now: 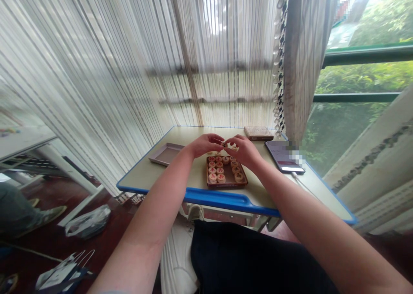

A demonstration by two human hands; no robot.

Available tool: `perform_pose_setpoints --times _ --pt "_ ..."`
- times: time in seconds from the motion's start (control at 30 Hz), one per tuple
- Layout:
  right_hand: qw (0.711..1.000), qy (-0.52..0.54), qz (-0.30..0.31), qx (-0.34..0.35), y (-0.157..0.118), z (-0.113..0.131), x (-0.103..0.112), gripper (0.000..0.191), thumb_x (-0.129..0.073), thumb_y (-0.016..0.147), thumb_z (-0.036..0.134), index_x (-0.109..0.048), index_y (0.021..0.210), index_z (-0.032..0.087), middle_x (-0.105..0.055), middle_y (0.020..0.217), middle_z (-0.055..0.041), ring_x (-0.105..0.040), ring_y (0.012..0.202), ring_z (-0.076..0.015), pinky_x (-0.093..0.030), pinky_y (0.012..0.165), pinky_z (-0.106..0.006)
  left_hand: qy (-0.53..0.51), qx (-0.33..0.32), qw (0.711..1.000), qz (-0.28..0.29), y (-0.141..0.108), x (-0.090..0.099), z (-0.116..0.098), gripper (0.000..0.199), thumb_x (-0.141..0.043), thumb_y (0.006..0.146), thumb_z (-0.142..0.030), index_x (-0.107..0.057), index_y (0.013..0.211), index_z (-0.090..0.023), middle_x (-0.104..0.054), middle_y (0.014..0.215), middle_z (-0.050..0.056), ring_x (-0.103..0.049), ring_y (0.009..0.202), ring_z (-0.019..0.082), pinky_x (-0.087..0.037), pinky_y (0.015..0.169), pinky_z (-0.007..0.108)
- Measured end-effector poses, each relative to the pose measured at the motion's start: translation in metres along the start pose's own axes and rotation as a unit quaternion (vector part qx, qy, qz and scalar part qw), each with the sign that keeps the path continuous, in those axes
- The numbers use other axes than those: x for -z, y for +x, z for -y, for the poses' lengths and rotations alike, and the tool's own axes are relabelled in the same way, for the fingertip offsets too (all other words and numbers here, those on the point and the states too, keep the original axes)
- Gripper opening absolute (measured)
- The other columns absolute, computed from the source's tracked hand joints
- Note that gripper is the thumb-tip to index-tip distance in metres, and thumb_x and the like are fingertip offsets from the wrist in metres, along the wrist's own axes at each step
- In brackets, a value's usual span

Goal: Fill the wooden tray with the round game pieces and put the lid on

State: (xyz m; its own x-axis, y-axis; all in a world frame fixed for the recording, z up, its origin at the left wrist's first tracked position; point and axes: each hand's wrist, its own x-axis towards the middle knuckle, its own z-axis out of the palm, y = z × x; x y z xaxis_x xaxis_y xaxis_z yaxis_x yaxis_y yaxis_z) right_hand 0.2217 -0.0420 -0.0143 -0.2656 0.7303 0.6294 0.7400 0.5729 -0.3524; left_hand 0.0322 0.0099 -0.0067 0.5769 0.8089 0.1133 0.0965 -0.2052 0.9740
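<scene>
Above the far side of an open box [229,185], my left hand [206,145] and my right hand [242,149] meet at the fingertips. Between them is a round xiangqi piece [224,144] with a dark character, which the fingers of both hands pinch. Inside the box, red-marked xiangqi pieces [220,170] stand in two columns on the left. Dark-marked xiangqi pieces [236,169] line the right side, and bare box floor shows between. A few loose pieces [218,153] lie just beyond the box, partly hidden by my hands.
An empty shallow tray or lid [158,161] lies on the table [138,179] at left. A flat box [258,133] sits at the back right. Nearer is a tablet [284,155] with a cable [301,183]. Striped curtains [129,62] hang behind the table.
</scene>
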Motion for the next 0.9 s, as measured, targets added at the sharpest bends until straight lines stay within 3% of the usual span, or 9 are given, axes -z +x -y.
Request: perform_pose_setpoints --times 0.1,0.2,0.27,0.3,0.37,0.47,0.6,0.9 --pt "1.0 -0.002 -0.001 -0.017 0.001 0.001 0.006 0.026 -0.057 0.077 0.039 -0.065 0.093 0.02 -0.059 0.086 -0.0048 -0.054 0.078 -0.0169 -0.041 0.071 -0.03 0.011 -0.01 1.0 -0.022 0.001 -0.001 -0.004 0.044 -0.071 0.066 -0.03 -0.06 0.106 -0.016 -0.064 0.104 0.011 -0.063 0.083 0.015 -0.049 0.078 0.033" --pt "0.998 0.007 0.051 -0.03 0.001 0.001 0.016 0.027 -0.058 0.075 0.039 -0.066 0.089 0.018 -0.059 0.083 -0.0049 -0.054 0.072 -0.0152 -0.041 0.068 -0.028 0.075 -0.027 0.986 -0.148 0.006 0.005 0.001 0.042 -0.057 0.076 -0.043 -0.059 0.107 -0.015 -0.063 0.108 0.012 -0.061 0.09 0.016 -0.049 0.078 0.032" --pt "0.993 0.016 0.113 -0.021 0.0 0.003 0.022 0.025 -0.06 0.073 0.037 -0.067 0.087 0.018 -0.059 0.081 -0.0043 -0.054 0.07 -0.0144 -0.041 0.066 -0.026 0.188 -0.023 0.951 -0.243 0.009 0.012 0.009 0.041 -0.058 0.075 -0.042 -0.061 0.104 -0.013 -0.065 0.104 0.011 -0.061 0.091 0.017 -0.048 0.079 0.03" --pt "0.99 0.019 0.143 -0.012 -0.001 0.005 0.025 0.023 -0.061 0.071 0.036 -0.067 0.085 0.018 -0.059 0.08 -0.0039 -0.054 0.07 -0.0143 -0.041 0.065 -0.026 0.248 -0.016 0.932 -0.263 0.011 0.016 0.014 0.039 -0.06 0.074 -0.041 -0.063 0.101 -0.013 -0.066 0.102 0.01 -0.061 0.09 0.017 -0.048 0.08 0.029" --pt "0.982 0.019 0.19 0.004 -0.003 0.008 0.03 0.022 -0.062 0.07 0.034 -0.067 0.084 0.019 -0.06 0.08 -0.0034 -0.054 0.071 -0.0143 -0.041 0.065 -0.025 0.345 -0.013 0.901 -0.262 0.013 0.022 0.024 0.035 -0.059 0.075 -0.038 -0.065 0.098 -0.014 -0.067 0.099 0.009 -0.061 0.086 0.017 -0.047 0.08 0.028" --pt "0.971 0.002 0.238 0.017 -0.005 0.013 0.032 0.022 -0.063 0.068 0.035 -0.068 0.083 0.019 -0.061 0.081 -0.0032 -0.055 0.071 -0.0147 -0.041 0.064 -0.025 0.408 0.006 0.879 -0.246 0.013 0.025 0.035 0.033 -0.057 0.076 -0.037 -0.065 0.099 -0.015 -0.068 0.097 0.007 -0.062 0.082 0.016 -0.047 0.078 0.026" --pt "0.963 -0.031 0.266 0.037 -0.007 0.014 0.029 0.024 -0.063 0.068 0.038 -0.069 0.082 0.02 -0.061 0.081 -0.0039 -0.055 0.069 -0.0157 -0.042 0.063 -0.025 0.423 0.02 0.874 -0.239 0.014 0.025 0.041 0.033 -0.054 0.077 -0.036 -0.065 0.1 -0.014 -0.068 0.097 0.008 -0.063 0.083 0.016 -0.047 0.077 0.025" --pt "0.958 -0.072 0.265 0.083 -0.01 0.01 0.018 0.021 -0.063 0.067 0.041 -0.068 0.074 0.022 -0.058 0.076 -0.0045 -0.054 0.079 -0.0189 -0.042 0.072 -0.027 0.424 0.034 0.872 -0.243 0.016 0.027 0.046 0.031 -0.054 0.077 -0.033 -0.065 0.099 -0.014 -0.068 0.099 0.008 -0.063 0.088 0.017 -0.046 0.079 0.025"
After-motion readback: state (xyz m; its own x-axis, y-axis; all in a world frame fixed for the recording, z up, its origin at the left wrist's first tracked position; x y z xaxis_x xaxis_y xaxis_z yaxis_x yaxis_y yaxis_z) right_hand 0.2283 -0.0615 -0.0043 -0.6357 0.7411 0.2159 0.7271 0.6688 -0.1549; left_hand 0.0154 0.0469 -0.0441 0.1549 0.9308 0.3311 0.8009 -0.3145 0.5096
